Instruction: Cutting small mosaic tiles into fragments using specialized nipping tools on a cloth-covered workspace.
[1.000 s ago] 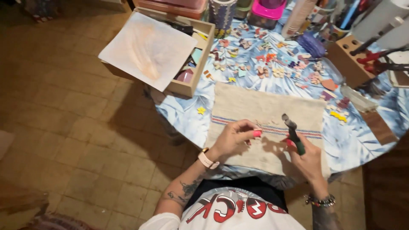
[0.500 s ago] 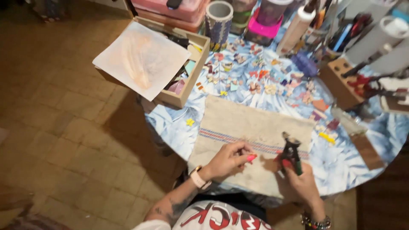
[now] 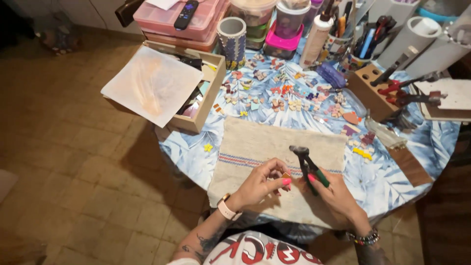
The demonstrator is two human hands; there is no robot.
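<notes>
My left hand (image 3: 260, 184) pinches a small orange tile piece (image 3: 286, 175) between thumb and fingertips, over a beige cloth (image 3: 255, 147) spread on the table. My right hand (image 3: 336, 196) grips black tile nippers (image 3: 306, 164) with green handles, jaws pointing up and away, just right of the tile piece. The two hands are close together, almost touching at the fingertips.
Several small coloured tile pieces (image 3: 289, 95) lie scattered on the blue leaf-patterned tablecloth (image 3: 387, 181) beyond the cloth. A wooden box (image 3: 206, 98) with a sheet of paper (image 3: 152, 83) stands at the left. Pink storage boxes, jars, a glue bottle (image 3: 314, 37) and a wooden tool block (image 3: 365, 88) crowd the back.
The view has tilted down, so the table and hands sit lower in frame. My hands stay together over the cloth, the nippers still beside the tile piece.
</notes>
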